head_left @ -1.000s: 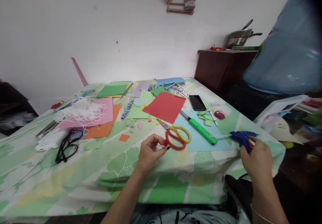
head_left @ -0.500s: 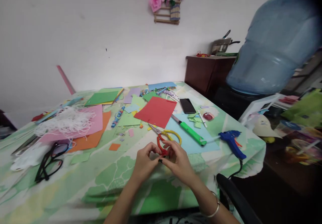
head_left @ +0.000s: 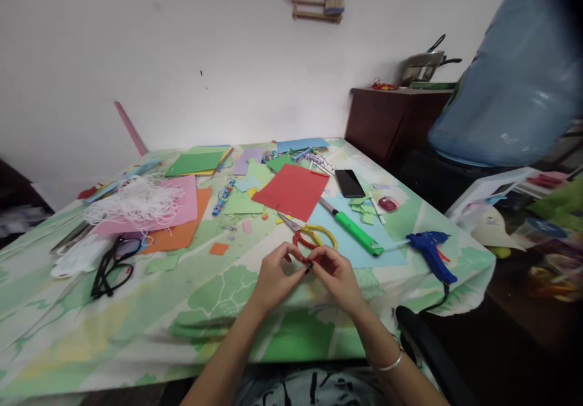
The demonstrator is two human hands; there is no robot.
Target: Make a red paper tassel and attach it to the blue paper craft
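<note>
My left hand [head_left: 279, 277] and my right hand [head_left: 336, 275] meet at their fingertips over the near part of the table. Between the pinched fingers shows a small red piece [head_left: 306, 261], perhaps paper; its shape is mostly covered. Just beyond the fingers lie scissors [head_left: 320, 234] with one yellow and one red handle, the red loop partly behind my hands. A red paper sheet [head_left: 291, 191] lies past the blades, with a thin red strip [head_left: 319, 174] on its far edge. To the right, a green utility knife [head_left: 357, 233] rests on light blue paper [head_left: 387, 253].
At the right edge are a blue glue gun [head_left: 430, 254], its cord hanging, and a black chair arm [head_left: 426, 351]. A phone [head_left: 349, 183] lies farther back. Leftward are black glasses [head_left: 107, 272], white string [head_left: 136, 202], and pink paper [head_left: 189, 199]. A water bottle [head_left: 505, 90] stands right.
The view has shifted, so the table things appear farther right and slightly higher. My hands stay together at the fingertips, with small finger movements around the red piece.
</note>
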